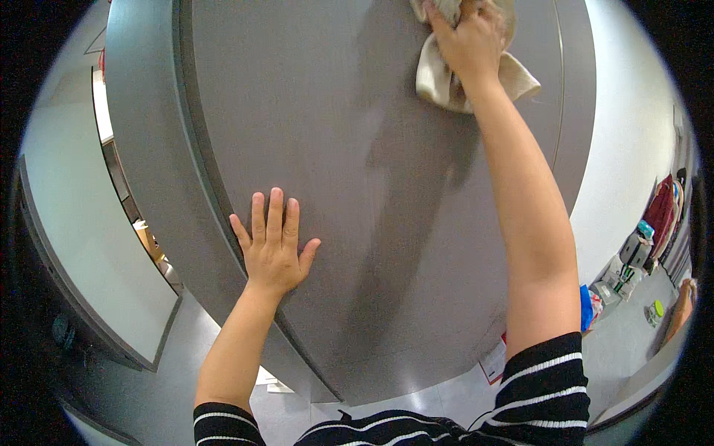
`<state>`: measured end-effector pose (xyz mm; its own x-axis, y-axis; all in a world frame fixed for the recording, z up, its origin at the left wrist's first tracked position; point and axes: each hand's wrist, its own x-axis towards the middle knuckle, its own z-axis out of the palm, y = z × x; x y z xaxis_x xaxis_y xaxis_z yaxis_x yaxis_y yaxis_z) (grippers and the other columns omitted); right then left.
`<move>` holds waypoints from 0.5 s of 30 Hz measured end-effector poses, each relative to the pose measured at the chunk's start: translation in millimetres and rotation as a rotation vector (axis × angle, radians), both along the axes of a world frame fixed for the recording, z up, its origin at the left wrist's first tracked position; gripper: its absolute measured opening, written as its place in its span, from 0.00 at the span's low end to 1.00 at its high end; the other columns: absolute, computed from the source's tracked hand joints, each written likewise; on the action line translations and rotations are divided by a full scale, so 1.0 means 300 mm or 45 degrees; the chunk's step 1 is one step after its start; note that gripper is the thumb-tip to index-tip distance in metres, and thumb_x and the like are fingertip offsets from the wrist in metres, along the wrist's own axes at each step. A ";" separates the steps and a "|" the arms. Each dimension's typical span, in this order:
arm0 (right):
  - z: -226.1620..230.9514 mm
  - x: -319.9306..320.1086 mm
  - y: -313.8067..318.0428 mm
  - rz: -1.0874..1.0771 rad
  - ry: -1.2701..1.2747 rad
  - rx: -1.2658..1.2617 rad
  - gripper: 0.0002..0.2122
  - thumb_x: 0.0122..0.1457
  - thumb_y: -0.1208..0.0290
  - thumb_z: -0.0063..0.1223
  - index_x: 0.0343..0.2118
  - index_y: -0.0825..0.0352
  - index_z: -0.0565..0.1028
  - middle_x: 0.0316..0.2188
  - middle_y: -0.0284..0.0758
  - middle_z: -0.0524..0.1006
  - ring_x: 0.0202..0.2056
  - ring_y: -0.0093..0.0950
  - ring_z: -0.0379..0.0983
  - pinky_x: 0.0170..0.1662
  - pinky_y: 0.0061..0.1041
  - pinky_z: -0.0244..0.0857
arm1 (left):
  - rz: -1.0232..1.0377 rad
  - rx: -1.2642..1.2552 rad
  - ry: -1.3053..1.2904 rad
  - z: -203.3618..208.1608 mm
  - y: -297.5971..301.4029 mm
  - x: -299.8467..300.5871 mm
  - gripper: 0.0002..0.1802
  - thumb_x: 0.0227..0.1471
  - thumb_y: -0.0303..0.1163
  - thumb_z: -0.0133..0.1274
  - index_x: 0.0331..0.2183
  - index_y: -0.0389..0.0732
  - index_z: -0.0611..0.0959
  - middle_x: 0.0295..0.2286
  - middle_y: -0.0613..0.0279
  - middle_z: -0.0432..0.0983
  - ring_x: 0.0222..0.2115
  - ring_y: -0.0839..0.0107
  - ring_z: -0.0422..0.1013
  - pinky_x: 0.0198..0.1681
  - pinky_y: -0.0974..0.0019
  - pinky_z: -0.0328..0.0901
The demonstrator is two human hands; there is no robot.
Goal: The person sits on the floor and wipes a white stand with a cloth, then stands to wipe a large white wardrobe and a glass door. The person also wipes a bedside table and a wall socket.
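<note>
Currently, the right hand point(471, 44) grips cloth point(437, 80) against the panel point(357, 111), while the left hand point(272, 259) (fingers spread, holding nothing) lies flat.

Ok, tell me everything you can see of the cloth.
The cloth is cream-coloured and looks soft and woven. It is crumpled under the right hand, against the upper right part of the grey panel. One rounded fold hangs below the hand and a pointed corner sticks out to the right. The picture's top edge cuts it off, so its full shape cannot be told.
</note>
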<state>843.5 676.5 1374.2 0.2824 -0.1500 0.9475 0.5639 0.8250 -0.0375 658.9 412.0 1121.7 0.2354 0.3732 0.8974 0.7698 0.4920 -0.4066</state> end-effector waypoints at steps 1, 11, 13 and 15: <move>0.007 0.004 -0.068 -0.030 -0.147 -0.177 0.24 0.59 0.55 0.48 0.45 0.76 0.71 0.48 0.50 0.70 0.53 0.47 0.61 0.57 0.45 0.50 | 0.007 -0.006 -0.015 -0.001 0.005 -0.002 0.39 0.54 0.52 0.47 0.60 0.39 0.60 0.62 0.49 0.49 0.64 0.49 0.42 0.63 0.40 0.26; -1.103 -0.160 -0.190 0.488 -1.025 0.365 0.09 0.44 0.61 0.53 0.29 0.49 0.70 0.46 0.34 0.69 0.54 0.45 0.60 0.53 0.63 0.50 | -0.105 -0.179 -0.054 -0.114 -0.068 -0.064 0.33 0.52 0.43 0.52 0.56 0.39 0.66 0.58 0.47 0.56 0.62 0.47 0.47 0.64 0.42 0.30; -1.387 -0.027 -0.098 0.439 -1.407 0.423 0.10 0.46 0.61 0.51 0.34 0.45 0.72 0.45 0.26 0.71 0.55 0.38 0.62 0.56 0.58 0.51 | -0.197 -0.177 -0.015 -0.152 -0.048 -0.051 0.32 0.52 0.43 0.51 0.55 0.40 0.67 0.59 0.47 0.56 0.62 0.47 0.47 0.63 0.41 0.28; -1.506 0.083 -0.062 0.468 -1.744 0.489 0.15 0.48 0.61 0.49 0.41 0.42 0.73 0.49 0.20 0.71 0.56 0.32 0.62 0.59 0.51 0.52 | -0.182 -0.226 0.009 -0.182 -0.064 -0.029 0.31 0.52 0.43 0.51 0.55 0.40 0.67 0.59 0.46 0.56 0.62 0.47 0.47 0.63 0.41 0.26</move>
<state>868.3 658.0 922.4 -0.7069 -0.5689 0.4203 -0.2614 0.7623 0.5921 650.1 392.8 1067.0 0.3035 0.4876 0.8186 0.8234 0.2980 -0.4828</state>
